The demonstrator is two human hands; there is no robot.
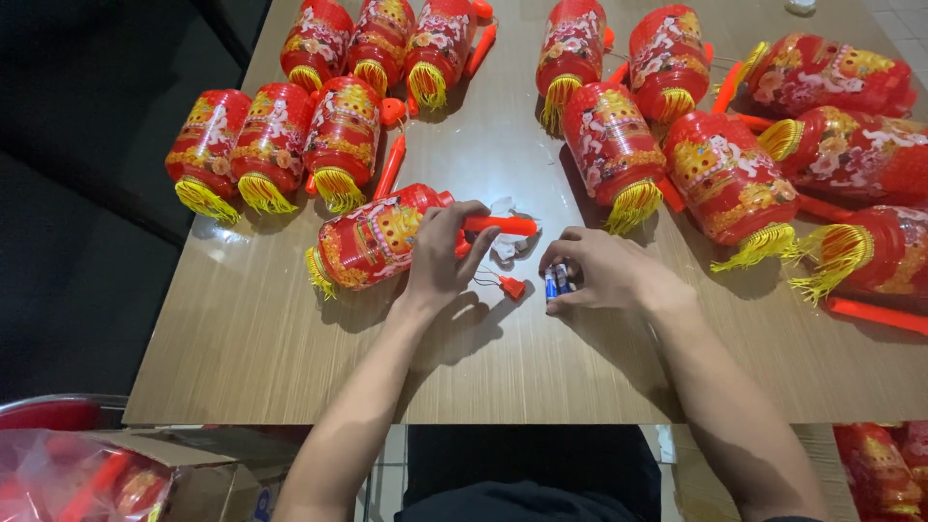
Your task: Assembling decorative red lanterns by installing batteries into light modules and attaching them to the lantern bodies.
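Hands at work on a red lantern [372,239].
Left hand [440,253] grips its orange handle [498,225]; right hand [599,271] pinches small batteries [557,281] on the table [290,358].

Wooden table [290,348], rows of red lanterns with yellow tassels [271,145], cardboard box [203,478], red chair [53,414]

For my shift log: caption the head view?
Left hand grips lantern handle; right hand holds small batteries.

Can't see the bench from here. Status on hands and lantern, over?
Left hand gripping orange handle of the lantern lying on the table. Right hand pinching small batteries. Red tassel piece lies between hands.
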